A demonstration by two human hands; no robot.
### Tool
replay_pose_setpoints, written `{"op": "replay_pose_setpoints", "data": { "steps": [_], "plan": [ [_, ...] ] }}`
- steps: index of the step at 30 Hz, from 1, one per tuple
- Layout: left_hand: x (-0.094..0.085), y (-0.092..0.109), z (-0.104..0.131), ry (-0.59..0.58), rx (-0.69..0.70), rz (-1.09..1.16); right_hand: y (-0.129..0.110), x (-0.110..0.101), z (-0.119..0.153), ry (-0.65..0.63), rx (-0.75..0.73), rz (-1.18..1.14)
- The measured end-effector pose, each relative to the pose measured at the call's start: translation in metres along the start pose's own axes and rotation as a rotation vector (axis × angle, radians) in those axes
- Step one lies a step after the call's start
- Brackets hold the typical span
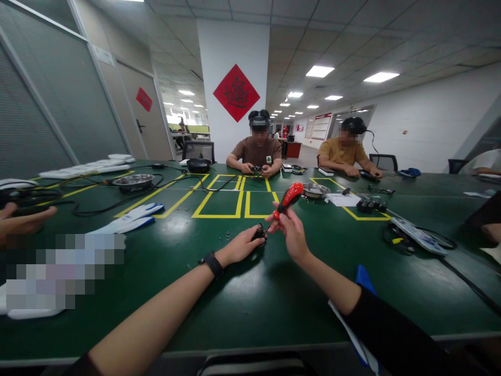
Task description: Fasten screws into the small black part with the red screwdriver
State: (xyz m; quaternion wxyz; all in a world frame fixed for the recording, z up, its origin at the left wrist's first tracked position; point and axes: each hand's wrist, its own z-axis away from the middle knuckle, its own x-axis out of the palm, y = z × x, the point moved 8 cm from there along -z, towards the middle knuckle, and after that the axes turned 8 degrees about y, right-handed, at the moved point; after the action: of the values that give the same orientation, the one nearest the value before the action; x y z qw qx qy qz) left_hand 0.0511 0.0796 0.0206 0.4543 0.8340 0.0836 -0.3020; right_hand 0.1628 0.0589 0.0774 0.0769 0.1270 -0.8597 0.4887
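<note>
My left hand (pixel 242 245) rests on the green table, its fingers closed around a small dark cylindrical part (pixel 260 230). Between the thumb and fingers of my right hand (pixel 291 230) is a screwdriver (pixel 291 195) with a red and black handle, tilted up to the right. Its thin shaft slants down to the dark part; whether the tip sits in a screw is too small to tell. Several tiny screws (pixel 227 236) lie loose just left of my left hand.
Yellow tape (pixel 217 215) marks boxes on the green table (pixel 188 292). Metal bowls (pixel 135 181) (pixel 315 190) stand left and right, with dark parts (pixel 370 204) and cables (pixel 399 240) at right. White-blue gloves (pixel 129 218) lie at left. Co-workers (pixel 256 151) sit opposite and at both sides.
</note>
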Motion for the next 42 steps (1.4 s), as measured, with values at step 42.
{"op": "replay_pose_setpoints", "data": {
  "steps": [42],
  "plan": [
    [0.000, -0.002, 0.001, 0.002, -0.012, 0.004, 0.010, -0.009, -0.013, 0.105, -0.002, -0.067]
  ]
}}
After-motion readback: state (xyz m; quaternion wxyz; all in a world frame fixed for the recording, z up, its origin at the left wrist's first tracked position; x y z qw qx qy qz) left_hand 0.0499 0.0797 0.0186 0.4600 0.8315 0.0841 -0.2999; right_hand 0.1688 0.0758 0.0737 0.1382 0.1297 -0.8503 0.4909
